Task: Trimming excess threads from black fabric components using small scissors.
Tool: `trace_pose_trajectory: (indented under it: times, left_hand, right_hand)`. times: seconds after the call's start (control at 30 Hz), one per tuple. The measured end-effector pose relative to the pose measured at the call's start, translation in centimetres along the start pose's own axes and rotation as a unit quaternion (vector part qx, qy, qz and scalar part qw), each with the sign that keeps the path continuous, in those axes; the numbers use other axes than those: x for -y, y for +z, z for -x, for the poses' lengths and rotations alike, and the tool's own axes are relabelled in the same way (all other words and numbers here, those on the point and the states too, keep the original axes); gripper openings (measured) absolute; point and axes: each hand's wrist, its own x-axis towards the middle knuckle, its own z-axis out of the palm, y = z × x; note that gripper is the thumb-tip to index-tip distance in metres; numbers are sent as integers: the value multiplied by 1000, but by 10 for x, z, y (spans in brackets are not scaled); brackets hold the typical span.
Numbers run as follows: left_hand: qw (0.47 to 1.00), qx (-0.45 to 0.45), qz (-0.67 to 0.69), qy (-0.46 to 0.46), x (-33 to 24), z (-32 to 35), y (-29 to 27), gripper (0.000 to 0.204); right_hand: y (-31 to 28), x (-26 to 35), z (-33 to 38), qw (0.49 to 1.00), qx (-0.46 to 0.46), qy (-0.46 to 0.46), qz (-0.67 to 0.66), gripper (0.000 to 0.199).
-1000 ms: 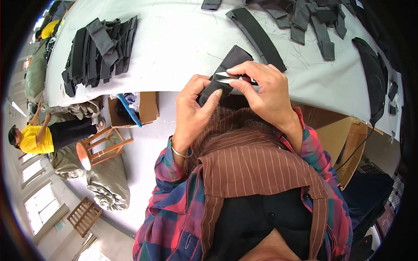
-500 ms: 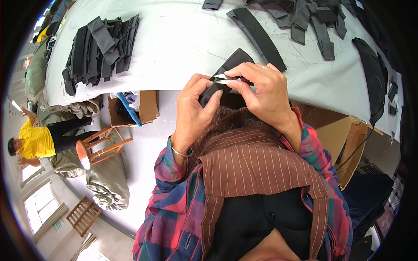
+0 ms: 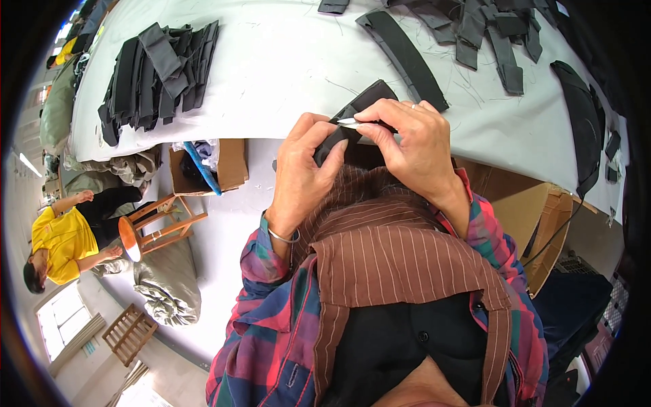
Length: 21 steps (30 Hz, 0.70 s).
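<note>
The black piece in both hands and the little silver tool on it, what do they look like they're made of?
Black piece: likely woven fabric, matte; it bends softly under the left hand. Silver tool under the right hand: probably metal, with a bright sheen; its kind is unclear.

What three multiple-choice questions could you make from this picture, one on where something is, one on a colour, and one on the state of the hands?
1. Where does the stack of dark fabric strips lie?
A. on the white table, to the person's left
B. in the cardboard box
C. on the wooden stool

2. What colour is the apron?
A. yellow
B. brown with thin stripes
C. plain white

3. What are the hands doing?
A. resting flat on the table
B. hanging apart, holding nothing
C. together holding one dark fabric piece

Answers: 1 A, the stack sits on the tabletop; 2 B, brown striped cloth covers the chest; 3 C, left hand and right hand both pinch the piece.
</note>
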Motion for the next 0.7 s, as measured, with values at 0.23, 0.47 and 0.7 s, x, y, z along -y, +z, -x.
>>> trace_pose_trajectory:
  times: [0.23, 0.47, 0.7]
  left_hand:
    - [1000, 1, -13, 12, 0, 2, -1, 13]
    - [1000, 6, -14, -3, -3, 1, -2, 14]
    - [967, -5, -218, 134, 3, -7, -19, 21]
  right_hand:
    - [1, -4, 3, 988, 36, 106, -109, 9]
    - [0, -7, 4, 965, 35, 170, -197, 8]
    - [-5, 8, -3, 982, 20, 89, -165, 13]
